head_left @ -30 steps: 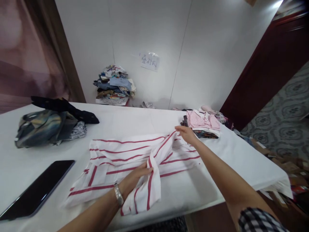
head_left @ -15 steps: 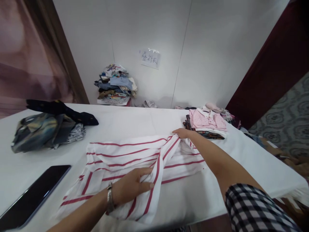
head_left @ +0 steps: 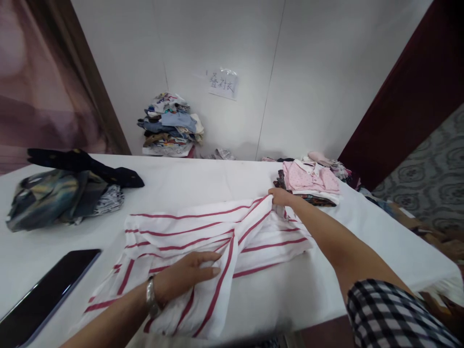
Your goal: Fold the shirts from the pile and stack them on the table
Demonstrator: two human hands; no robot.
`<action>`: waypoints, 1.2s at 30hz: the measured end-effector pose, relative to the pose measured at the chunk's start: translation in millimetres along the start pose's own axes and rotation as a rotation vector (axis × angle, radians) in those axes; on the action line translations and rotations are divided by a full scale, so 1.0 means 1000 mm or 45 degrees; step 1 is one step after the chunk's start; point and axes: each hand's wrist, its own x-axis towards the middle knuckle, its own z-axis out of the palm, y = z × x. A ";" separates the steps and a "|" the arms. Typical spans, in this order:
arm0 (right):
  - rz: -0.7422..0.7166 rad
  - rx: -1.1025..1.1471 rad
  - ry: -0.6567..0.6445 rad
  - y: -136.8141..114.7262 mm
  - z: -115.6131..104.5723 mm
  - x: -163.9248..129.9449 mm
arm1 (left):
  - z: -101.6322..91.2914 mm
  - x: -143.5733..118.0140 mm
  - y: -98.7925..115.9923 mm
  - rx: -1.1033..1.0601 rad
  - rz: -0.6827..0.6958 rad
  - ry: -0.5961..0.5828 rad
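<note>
A white shirt with red stripes (head_left: 188, 224) lies partly folded on the white table, with one striped strip running diagonally across it. My right hand (head_left: 280, 197) pinches the far end of that strip, drawn up a little. On the near part of the shirt rests my left hand (head_left: 190, 275), a silver band on its wrist. Its thumb and fingers are stretched out and apart, touching the fabric beside the strip. Part of the shirt is hidden under my left forearm.
A phone (head_left: 49, 292) lies at the left on the white table (head_left: 203, 179). Behind it is a heap of dark clothes (head_left: 61, 198). Folded clothes with a pink shirt (head_left: 310, 178) on top are stacked at the right. Another clothes pile (head_left: 174, 123) stands by the wall, near a paper sign (head_left: 224, 85).
My right hand has moved slightly right and away from me, pulling the strip's far end with it. My left hand has shifted a little left on the fabric, and the view has shifted slightly.
</note>
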 end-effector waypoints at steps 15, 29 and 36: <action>-0.072 -0.141 0.313 0.040 0.038 -0.067 | -0.007 -0.003 0.049 -0.819 0.056 0.548; -0.306 0.497 0.548 -0.043 0.046 -0.130 | 0.046 0.007 0.034 -1.098 0.086 0.272; -0.322 1.027 0.419 -0.136 0.053 -0.165 | 0.093 0.014 0.041 -1.150 0.199 -0.007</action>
